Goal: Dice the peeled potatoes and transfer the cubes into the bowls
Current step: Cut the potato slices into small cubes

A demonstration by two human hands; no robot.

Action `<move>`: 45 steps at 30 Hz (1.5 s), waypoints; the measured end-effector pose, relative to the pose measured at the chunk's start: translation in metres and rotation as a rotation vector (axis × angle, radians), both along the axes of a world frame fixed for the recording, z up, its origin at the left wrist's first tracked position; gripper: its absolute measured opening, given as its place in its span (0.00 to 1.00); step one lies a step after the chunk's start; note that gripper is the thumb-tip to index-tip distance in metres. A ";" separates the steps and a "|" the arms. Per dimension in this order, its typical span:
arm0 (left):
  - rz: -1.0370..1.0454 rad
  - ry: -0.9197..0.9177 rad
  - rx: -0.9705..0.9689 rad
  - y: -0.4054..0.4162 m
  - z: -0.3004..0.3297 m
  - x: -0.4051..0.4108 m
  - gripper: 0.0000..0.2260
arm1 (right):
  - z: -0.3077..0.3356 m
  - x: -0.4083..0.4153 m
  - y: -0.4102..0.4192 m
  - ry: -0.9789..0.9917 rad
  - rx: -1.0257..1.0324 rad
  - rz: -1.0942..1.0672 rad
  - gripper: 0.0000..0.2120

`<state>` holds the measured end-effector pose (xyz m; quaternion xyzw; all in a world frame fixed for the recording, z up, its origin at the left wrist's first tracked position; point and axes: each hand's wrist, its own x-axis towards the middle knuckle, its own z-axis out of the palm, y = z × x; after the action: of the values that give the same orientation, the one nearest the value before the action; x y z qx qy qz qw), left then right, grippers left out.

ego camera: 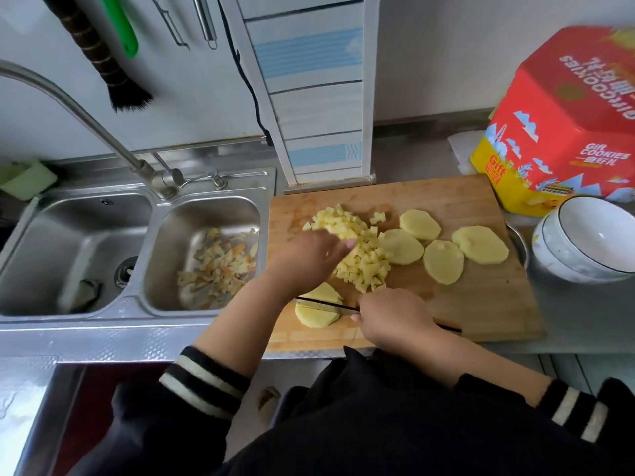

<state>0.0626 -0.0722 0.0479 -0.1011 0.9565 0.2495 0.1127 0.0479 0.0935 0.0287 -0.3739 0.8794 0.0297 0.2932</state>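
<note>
A pile of potato cubes (357,249) lies in the middle of the wooden cutting board (481,304). My left hand (309,255) lies on the left side of the pile, fingers stretched toward the cubes. My right hand (391,321) grips a knife (326,305) whose blade lies across a potato slice (318,309) at the board's front left. Several uncut slices (443,261) lie to the right of the pile. White bowls (584,242) are stacked right of the board.
A double steel sink (103,255) sits left of the board, with potato peels (216,262) in its right basin. A tap (86,121) arches over it. A red and yellow cookie box (563,132) stands at the back right.
</note>
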 end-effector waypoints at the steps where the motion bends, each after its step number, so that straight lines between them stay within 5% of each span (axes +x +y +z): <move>1: 0.020 0.341 -0.032 0.000 0.008 0.009 0.27 | 0.002 -0.001 0.001 -0.018 0.014 -0.001 0.13; 3: 0.048 0.928 -0.166 -0.004 0.012 0.038 0.10 | 0.005 -0.005 0.000 -0.036 0.035 -0.007 0.15; 5: 0.024 1.159 -0.266 -0.005 -0.008 0.072 0.04 | 0.007 -0.008 -0.003 -0.042 0.042 -0.026 0.15; 10: -0.098 0.822 -0.217 -0.001 -0.108 0.134 0.06 | 0.008 -0.009 -0.010 -0.066 -0.010 -0.061 0.15; 16: 0.119 0.518 -0.219 0.005 -0.156 0.128 0.11 | 0.004 -0.005 -0.018 -0.042 0.027 0.003 0.16; 25: 0.134 0.506 -0.186 0.008 -0.161 0.128 0.04 | -0.001 -0.007 -0.016 -0.051 0.069 0.012 0.14; 45: 0.121 0.540 -0.185 0.007 -0.166 0.129 0.06 | -0.025 -0.006 -0.016 -0.057 0.128 0.020 0.09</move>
<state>0.1920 -0.0653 -0.1177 -0.0981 0.9628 0.1853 -0.1707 0.0423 0.0772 0.0033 -0.3639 0.8632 0.0781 0.3412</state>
